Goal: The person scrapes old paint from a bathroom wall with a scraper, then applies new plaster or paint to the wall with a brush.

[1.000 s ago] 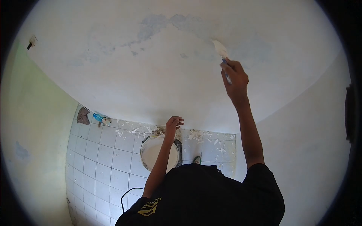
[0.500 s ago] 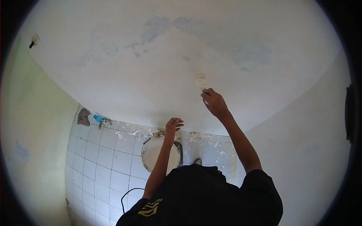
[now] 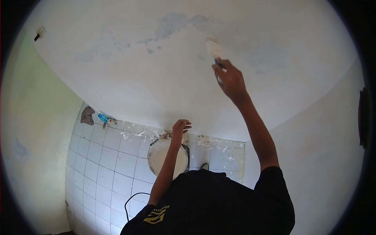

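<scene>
My right hand point(image 3: 232, 80) is closed round the blue handle of a paintbrush point(image 3: 214, 48), whose cream-coated head lies against the white wall point(image 3: 156, 78). Just above the brush and to both sides, bluish-grey worn patches point(image 3: 172, 24) mark the wall. Lower down, my left hand point(image 3: 180, 128) hangs near the foot of the wall with its fingers apart and nothing in them. Below that hand stands a round bucket point(image 3: 156, 160) of whitish paint, partly hidden by my left forearm.
White paint flakes are scattered over the tiled floor point(image 3: 105, 160) along the wall. A brown rag point(image 3: 87, 116) and a blue-and-white item point(image 3: 105, 118) lie in the left corner. A black cable point(image 3: 128, 201) curves beside me. A greenish wall point(image 3: 43, 117) rises at left.
My right hand has moved up the wall with the paintbrush, closer to the bluish-grey patches. My left hand has stayed almost in place.
</scene>
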`<action>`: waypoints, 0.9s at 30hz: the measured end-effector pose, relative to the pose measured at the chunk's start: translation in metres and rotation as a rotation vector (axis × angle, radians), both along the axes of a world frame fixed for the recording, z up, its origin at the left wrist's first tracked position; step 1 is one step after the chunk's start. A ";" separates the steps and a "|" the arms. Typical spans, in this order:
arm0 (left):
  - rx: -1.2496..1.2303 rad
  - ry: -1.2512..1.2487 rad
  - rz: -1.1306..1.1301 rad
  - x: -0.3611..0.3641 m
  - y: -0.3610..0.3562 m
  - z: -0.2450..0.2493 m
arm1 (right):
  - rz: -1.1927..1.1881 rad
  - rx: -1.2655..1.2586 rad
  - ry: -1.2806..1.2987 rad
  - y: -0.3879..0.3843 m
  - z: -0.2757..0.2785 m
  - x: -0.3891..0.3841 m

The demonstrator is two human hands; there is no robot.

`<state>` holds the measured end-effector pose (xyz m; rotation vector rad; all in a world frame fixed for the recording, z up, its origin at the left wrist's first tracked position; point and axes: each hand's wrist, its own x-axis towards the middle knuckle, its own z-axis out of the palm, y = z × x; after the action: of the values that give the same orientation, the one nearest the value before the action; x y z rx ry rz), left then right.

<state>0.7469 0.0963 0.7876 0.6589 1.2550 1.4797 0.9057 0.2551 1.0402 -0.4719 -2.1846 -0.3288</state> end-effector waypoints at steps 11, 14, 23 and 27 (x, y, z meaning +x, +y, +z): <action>-0.001 -0.003 0.044 -0.013 -0.009 0.001 | 0.007 -0.204 -0.413 0.004 -0.103 -0.039; 0.002 -0.011 0.044 -0.017 -0.009 -0.003 | 0.007 -0.278 -0.397 0.006 -0.093 -0.040; 0.030 -0.034 0.004 -0.017 -0.006 -0.004 | 0.055 -0.222 -0.140 0.014 0.018 -0.044; 0.020 -0.028 0.013 -0.018 -0.006 -0.006 | 0.048 0.143 -0.170 -0.001 -0.009 -0.033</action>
<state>0.7285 0.0903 0.7817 0.6422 1.2265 1.5085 0.8723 0.2540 1.0313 -0.3217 -2.3128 -0.5106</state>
